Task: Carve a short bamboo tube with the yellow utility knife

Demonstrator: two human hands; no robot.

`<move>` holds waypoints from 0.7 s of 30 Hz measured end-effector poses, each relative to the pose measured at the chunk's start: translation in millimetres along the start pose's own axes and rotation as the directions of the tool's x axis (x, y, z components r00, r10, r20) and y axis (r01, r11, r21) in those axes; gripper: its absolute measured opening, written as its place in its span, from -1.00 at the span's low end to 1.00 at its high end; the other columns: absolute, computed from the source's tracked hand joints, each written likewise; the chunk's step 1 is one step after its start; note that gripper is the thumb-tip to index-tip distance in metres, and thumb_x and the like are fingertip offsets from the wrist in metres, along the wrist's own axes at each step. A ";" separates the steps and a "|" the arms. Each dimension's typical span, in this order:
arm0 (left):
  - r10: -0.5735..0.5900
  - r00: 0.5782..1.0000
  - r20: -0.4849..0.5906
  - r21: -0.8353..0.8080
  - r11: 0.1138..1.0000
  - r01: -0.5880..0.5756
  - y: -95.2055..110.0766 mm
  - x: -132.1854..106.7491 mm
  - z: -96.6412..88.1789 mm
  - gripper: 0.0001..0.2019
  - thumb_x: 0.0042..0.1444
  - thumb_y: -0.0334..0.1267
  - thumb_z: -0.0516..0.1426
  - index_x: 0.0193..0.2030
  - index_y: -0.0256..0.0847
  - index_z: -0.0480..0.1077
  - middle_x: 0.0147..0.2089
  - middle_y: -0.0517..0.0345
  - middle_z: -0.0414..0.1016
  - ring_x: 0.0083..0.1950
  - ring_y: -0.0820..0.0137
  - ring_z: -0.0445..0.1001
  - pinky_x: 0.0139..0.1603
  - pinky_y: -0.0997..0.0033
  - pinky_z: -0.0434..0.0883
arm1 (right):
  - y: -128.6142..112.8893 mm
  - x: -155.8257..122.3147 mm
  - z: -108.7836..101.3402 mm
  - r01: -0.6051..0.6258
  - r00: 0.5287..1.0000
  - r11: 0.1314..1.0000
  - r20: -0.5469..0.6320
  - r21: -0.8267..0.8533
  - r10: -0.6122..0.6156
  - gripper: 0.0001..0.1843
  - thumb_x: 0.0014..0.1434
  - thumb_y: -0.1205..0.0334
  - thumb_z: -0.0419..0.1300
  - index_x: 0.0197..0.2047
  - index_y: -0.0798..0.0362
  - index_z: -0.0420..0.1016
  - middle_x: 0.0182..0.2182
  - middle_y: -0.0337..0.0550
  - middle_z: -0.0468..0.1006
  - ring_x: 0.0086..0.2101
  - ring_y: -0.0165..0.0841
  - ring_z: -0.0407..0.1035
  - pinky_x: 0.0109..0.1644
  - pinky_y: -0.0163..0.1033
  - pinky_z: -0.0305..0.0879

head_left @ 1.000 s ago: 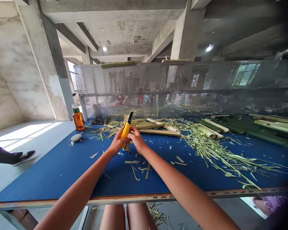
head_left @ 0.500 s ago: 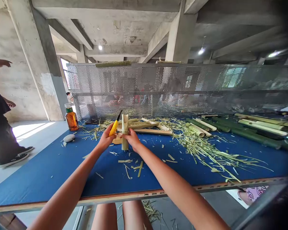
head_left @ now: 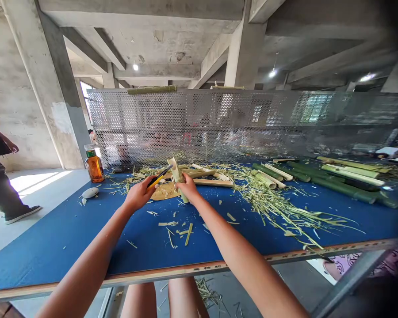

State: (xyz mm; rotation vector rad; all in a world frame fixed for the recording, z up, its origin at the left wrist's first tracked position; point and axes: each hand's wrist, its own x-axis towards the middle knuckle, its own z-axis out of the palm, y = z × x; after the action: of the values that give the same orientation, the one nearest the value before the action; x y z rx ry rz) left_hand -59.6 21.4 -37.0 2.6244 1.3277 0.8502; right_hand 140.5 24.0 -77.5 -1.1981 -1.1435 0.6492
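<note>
My left hand [head_left: 140, 193] is closed around the handle of a yellow and black utility knife [head_left: 158, 179]. The knife's dark blade points up and right, its tip at the cut upper end of a bamboo piece [head_left: 177, 173]. My right hand [head_left: 188, 188] grips that piece around its middle; it leans with its top to the left. Behind and below the hands lies a brown flat board [head_left: 165, 191] strewn with shavings. Loose bamboo slivers [head_left: 189, 234] are scattered on the blue table [head_left: 132, 260] in front.
A bottle of amber liquid [head_left: 94, 167] and a grey stone [head_left: 90, 192] stand at the left. Shavings [head_left: 278, 207] and split bamboo [head_left: 215, 182] spread behind; green bamboo poles [head_left: 341, 187] lie right. A perforated metal screen [head_left: 152, 128] backs the table. A person [head_left: 0, 176] is at far left.
The bamboo has gone from upright to leaning left. The knife has tilted lower, its blade now meeting the bamboo's top. The person at left has moved further out of view.
</note>
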 end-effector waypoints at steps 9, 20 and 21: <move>0.022 0.998 0.059 0.052 0.998 -0.025 -3.7 0.9 7.2 -0.57 0.13 -0.07 -0.07 0.13 -0.07 0.23 -0.33 0.07 0.48 -0.29 0.23 0.45 -0.32 0.41 0.24 | 1.6 0.0 -1.9 -0.019 0.999 0.997 0.042 -0.072 0.022 -0.68 -0.22 0.32 0.14 -0.28 0.04 0.33 -0.49 -0.30 0.39 -0.53 -0.43 0.28 -0.46 -0.33 0.24; 0.051 0.989 0.140 0.094 0.994 -0.065 -5.0 1.2 13.8 -0.54 0.20 0.05 -0.25 0.02 -0.13 0.25 -0.44 0.09 0.42 -0.40 0.26 0.42 -0.44 0.46 0.14 | -7.0 -8.7 -6.9 0.137 0.984 0.854 -0.027 -0.502 -0.173 -0.57 -0.16 0.33 0.20 -0.16 -0.03 0.22 -0.27 -0.11 0.43 -0.22 -0.14 0.33 -0.19 -0.13 0.21; 0.057 0.988 0.147 0.080 0.994 -0.069 -5.2 1.4 14.0 -0.54 0.21 0.05 -0.26 0.00 -0.14 0.25 -0.44 0.09 0.42 -0.41 0.27 0.42 -0.45 0.46 0.14 | -7.7 -9.1 -7.4 0.145 0.982 0.844 -0.027 -0.516 -0.185 -0.57 -0.15 0.34 0.20 -0.15 -0.03 0.22 -0.25 -0.09 0.43 -0.20 -0.12 0.33 -0.18 -0.13 0.20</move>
State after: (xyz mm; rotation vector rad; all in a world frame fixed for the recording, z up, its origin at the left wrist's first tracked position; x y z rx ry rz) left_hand -55.5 28.1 -49.8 2.7462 1.2769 0.6097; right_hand 143.0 11.0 -73.0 -1.5346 -1.3861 0.1571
